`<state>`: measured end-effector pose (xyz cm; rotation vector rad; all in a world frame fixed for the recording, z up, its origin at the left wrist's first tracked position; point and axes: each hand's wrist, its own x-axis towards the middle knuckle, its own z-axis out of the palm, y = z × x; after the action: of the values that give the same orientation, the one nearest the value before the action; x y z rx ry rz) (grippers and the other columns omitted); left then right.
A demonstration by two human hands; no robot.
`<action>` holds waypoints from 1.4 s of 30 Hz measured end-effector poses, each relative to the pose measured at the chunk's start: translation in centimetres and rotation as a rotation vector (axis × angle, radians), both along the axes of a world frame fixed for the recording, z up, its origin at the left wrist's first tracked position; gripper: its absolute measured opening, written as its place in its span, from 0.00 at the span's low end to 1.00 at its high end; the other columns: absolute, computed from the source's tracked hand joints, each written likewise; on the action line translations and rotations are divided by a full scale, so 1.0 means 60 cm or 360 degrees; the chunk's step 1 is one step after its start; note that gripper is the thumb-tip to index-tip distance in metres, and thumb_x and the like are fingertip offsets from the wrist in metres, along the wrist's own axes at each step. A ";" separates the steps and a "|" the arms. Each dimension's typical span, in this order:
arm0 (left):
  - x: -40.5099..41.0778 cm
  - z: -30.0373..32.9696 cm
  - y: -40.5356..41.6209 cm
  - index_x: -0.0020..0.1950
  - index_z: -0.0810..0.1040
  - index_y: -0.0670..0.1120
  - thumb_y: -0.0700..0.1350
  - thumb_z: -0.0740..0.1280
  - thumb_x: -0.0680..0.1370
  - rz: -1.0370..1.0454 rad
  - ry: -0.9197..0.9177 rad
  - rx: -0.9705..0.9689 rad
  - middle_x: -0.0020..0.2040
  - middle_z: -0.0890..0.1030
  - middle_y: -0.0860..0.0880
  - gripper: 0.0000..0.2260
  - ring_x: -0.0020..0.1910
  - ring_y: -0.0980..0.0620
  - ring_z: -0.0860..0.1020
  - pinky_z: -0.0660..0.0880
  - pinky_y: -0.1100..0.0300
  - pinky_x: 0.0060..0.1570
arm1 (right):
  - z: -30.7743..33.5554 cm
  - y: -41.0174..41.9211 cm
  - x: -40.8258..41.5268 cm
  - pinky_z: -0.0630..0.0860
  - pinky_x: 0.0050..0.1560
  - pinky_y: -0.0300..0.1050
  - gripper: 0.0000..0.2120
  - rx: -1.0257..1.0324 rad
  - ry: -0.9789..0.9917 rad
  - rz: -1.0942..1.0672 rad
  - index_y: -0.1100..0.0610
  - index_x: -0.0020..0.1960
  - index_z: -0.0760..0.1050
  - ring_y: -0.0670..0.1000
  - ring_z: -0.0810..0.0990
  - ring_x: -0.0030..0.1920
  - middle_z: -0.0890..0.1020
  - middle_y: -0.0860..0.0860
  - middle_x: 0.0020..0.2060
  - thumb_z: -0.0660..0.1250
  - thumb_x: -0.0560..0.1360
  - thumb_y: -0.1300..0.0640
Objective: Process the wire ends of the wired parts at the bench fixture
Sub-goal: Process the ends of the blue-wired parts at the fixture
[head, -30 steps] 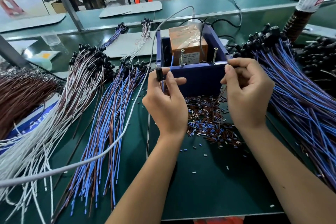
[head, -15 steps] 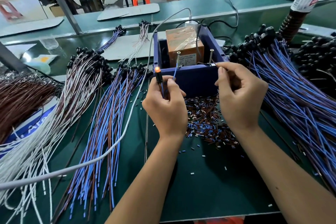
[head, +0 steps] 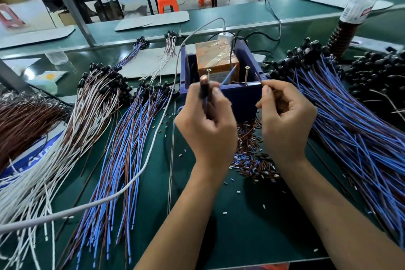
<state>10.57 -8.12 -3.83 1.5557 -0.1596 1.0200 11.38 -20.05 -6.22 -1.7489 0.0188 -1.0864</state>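
A dark blue box fixture [head: 241, 96] stands mid-bench with two upright screws [head: 247, 74] on its near wall and an orange block [head: 215, 59] inside. My left hand [head: 206, 125] grips a wired part [head: 204, 87], a black cylinder with a glowing tip, held upright just before the fixture's left corner. Its blue wire [head: 229, 75] points up toward the left screw. My right hand [head: 285, 116] pinches the brown wire end [head: 259, 80] near the fixture's right corner, beside the right screw.
Bundles of blue and brown wired parts [head: 122, 149] lie to the left, white ones [head: 65, 133] further left, and a big blue bundle [head: 361, 133] to the right. Cut insulation bits [head: 252, 155] litter the green mat below the fixture. A grey cable [head: 153, 149] crosses left. A bottle [head: 359, 4] stands back right.
Both hands have drawn slightly back and up from the fixture. The part's tip lit orange half a second ago, and the blue wire now stands off the left screw.
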 end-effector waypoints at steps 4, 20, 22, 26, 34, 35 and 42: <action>0.005 0.054 -0.071 0.45 0.80 0.44 0.41 0.66 0.79 -0.0224 0.0171 0.0144 0.33 0.80 0.52 0.05 0.31 0.53 0.76 0.74 0.50 0.34 | 0.021 -0.041 -0.010 0.79 0.38 0.43 0.08 0.0215 0.0033 -0.0101 0.55 0.53 0.85 0.47 0.83 0.34 0.84 0.47 0.34 0.68 0.81 0.56; 0.049 0.182 -0.295 0.51 0.81 0.41 0.48 0.59 0.87 -0.1751 0.1052 -0.0492 0.40 0.75 0.46 0.15 0.30 0.57 0.65 0.63 0.65 0.23 | 0.084 -0.232 -0.090 0.61 0.76 0.64 0.22 -0.0892 0.0488 -0.0596 0.58 0.66 0.80 0.57 0.77 0.66 0.82 0.57 0.63 0.53 0.88 0.46; 0.059 0.187 -0.303 0.47 0.78 0.40 0.47 0.57 0.88 -0.1841 0.1089 -0.0810 0.36 0.71 0.47 0.17 0.28 0.57 0.62 0.60 0.67 0.21 | 0.088 -0.236 -0.100 0.76 0.58 0.58 0.20 -0.0514 0.0427 -0.0258 0.58 0.50 0.83 0.58 0.83 0.49 0.86 0.55 0.46 0.57 0.88 0.51; 0.086 0.186 -0.313 0.45 0.73 0.41 0.48 0.57 0.88 -0.1767 0.1161 -0.1130 0.38 0.70 0.46 0.16 0.31 0.55 0.65 0.67 0.65 0.27 | 0.099 -0.240 -0.114 0.77 0.35 0.52 0.11 0.0125 0.0460 0.0164 0.55 0.49 0.75 0.52 0.77 0.29 0.81 0.50 0.31 0.62 0.86 0.51; 0.139 0.109 -0.308 0.48 0.73 0.48 0.52 0.59 0.86 -0.0431 0.0867 0.1100 0.34 0.72 0.55 0.11 0.31 0.55 0.71 0.61 0.59 0.29 | 0.088 -0.297 -0.126 0.70 0.37 0.46 0.10 -0.0833 0.0932 -0.0642 0.53 0.47 0.84 0.58 0.81 0.37 0.83 0.51 0.35 0.68 0.81 0.49; 0.144 0.099 -0.308 0.50 0.74 0.46 0.51 0.61 0.86 -0.0432 0.0941 0.1149 0.36 0.73 0.52 0.11 0.34 0.51 0.73 0.63 0.57 0.31 | 0.075 -0.292 -0.126 0.72 0.38 0.47 0.10 -0.0840 0.1012 -0.0672 0.53 0.47 0.85 0.60 0.81 0.39 0.84 0.54 0.37 0.68 0.80 0.48; 0.116 0.052 -0.310 0.56 0.62 0.45 0.45 0.76 0.77 -0.0515 0.0832 0.0996 0.36 0.71 0.53 0.22 0.33 0.55 0.71 0.63 0.62 0.32 | 0.027 -0.268 -0.117 0.72 0.43 0.50 0.09 -0.0937 0.1026 -0.0927 0.57 0.51 0.88 0.64 0.78 0.47 0.83 0.59 0.44 0.73 0.79 0.52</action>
<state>17.55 -26.70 -0.71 2.2209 -0.3741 0.2856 4.35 -36.12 -4.59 -2.6747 0.7057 -0.9178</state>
